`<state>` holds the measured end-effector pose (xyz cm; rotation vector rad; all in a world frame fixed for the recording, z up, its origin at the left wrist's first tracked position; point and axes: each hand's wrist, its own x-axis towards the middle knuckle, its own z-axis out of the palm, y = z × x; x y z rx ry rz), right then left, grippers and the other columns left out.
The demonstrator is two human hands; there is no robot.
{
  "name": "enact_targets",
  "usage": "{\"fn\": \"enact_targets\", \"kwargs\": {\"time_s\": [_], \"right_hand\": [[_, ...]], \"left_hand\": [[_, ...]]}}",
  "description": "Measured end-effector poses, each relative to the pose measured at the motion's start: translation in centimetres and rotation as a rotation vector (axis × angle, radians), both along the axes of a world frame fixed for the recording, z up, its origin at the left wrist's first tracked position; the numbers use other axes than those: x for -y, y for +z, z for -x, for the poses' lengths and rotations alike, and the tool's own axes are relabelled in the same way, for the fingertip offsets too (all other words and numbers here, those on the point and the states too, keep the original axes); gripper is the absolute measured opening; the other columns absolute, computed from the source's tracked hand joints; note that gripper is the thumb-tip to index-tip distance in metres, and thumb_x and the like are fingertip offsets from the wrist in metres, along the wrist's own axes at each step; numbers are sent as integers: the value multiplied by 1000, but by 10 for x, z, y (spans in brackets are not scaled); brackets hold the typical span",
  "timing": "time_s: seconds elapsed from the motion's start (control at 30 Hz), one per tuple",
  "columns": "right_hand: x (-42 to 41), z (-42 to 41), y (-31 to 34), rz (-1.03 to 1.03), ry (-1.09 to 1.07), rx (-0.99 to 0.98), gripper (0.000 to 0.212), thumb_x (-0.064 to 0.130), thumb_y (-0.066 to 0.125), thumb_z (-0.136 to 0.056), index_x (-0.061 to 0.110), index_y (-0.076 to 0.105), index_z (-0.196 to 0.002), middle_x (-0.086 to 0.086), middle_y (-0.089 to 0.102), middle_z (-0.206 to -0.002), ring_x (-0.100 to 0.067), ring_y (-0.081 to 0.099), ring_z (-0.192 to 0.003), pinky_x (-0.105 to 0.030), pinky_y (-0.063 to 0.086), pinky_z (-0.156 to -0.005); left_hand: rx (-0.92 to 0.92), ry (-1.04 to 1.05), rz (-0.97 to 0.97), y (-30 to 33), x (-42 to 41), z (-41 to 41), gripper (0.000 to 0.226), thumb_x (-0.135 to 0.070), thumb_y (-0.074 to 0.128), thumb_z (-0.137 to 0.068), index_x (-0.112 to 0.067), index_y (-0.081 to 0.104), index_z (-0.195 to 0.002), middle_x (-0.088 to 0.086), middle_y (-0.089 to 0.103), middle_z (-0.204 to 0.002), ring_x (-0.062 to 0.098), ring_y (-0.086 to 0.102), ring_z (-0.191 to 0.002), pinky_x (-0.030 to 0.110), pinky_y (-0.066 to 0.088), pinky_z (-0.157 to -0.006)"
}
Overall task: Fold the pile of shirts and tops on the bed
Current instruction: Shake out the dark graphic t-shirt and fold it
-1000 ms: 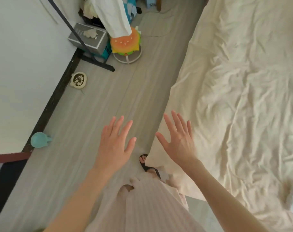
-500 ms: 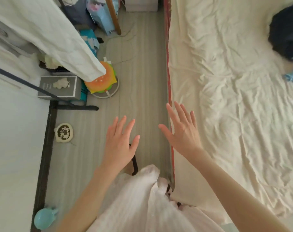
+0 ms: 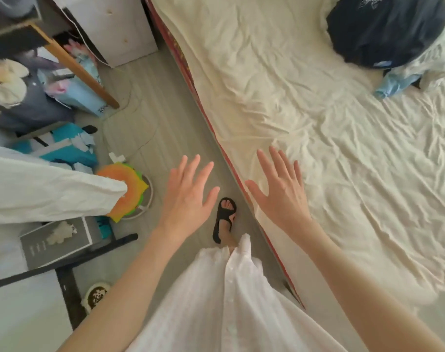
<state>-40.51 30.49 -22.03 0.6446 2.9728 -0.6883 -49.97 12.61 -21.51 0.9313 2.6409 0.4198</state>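
A pile of clothes lies at the far right of the bed [image 3: 318, 110], which is covered in a wrinkled cream sheet. On top is a dark navy top [image 3: 386, 29]; a light blue garment [image 3: 394, 85] and a pale one stick out under it. My left hand [image 3: 188, 196] hovers over the floor with its fingers spread, holding nothing. My right hand [image 3: 280, 191] is held flat with straight fingers above the near edge of the bed, also holding nothing. Both hands are far from the pile.
A narrow strip of grey floor [image 3: 153, 118] runs between the bed and clutter on the left: a burger-shaped stool [image 3: 127, 189], a grey box [image 3: 56, 240], a teal box, bags, a black rack base [image 3: 64, 262], and hanging white fabric [image 3: 51, 184]. My sandalled foot [image 3: 225, 217] stands by the bed.
The view has swung right and up, bringing more of the bed and the clothes pile into sight. Both hands stay raised and spread in front of me.
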Motion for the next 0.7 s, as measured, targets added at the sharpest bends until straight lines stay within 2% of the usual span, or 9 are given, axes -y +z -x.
{"fn": "enact_targets", "kwargs": {"time_s": [0.1, 0.27, 0.47, 0.7], "right_hand": [[-30, 46, -4, 8, -52, 18, 62, 50, 42, -95, 24, 25, -149, -8, 20, -157, -26, 12, -146, -44, 1, -118], [-83, 127, -3, 1, -121, 35, 65, 52, 38, -92, 24, 25, -149, -7, 20, -157, -25, 12, -146, -43, 0, -118], [-134, 213, -5, 47, -222, 61, 64, 47, 43, -95, 26, 19, -150, -5, 17, -158, -22, 9, -146, -41, 3, -119], [-192, 324, -41, 77, -427, 92, 63, 44, 45, -96, 23, 20, -150, -7, 18, -157, -23, 12, -146, -41, 7, -118]], "left_hand": [[12, -54, -5, -7, -33, 53, 62, -49, 26, -92, -15, 39, -141, 14, 31, -150, 34, 19, -142, 47, 18, -113], [16, -110, -14, -5, -94, 153, 53, -38, 41, -97, -16, 33, -145, 11, 21, -155, 29, 8, -145, 42, 7, -115], [26, -207, 8, -6, -159, 259, 54, -38, 37, -98, -19, 27, -147, 10, 16, -156, 27, 5, -145, 43, 5, -116], [97, -388, 78, -55, -240, 391, 54, -36, 36, -99, -20, 23, -148, 10, 13, -157, 27, 2, -145, 45, 7, -117]]}}
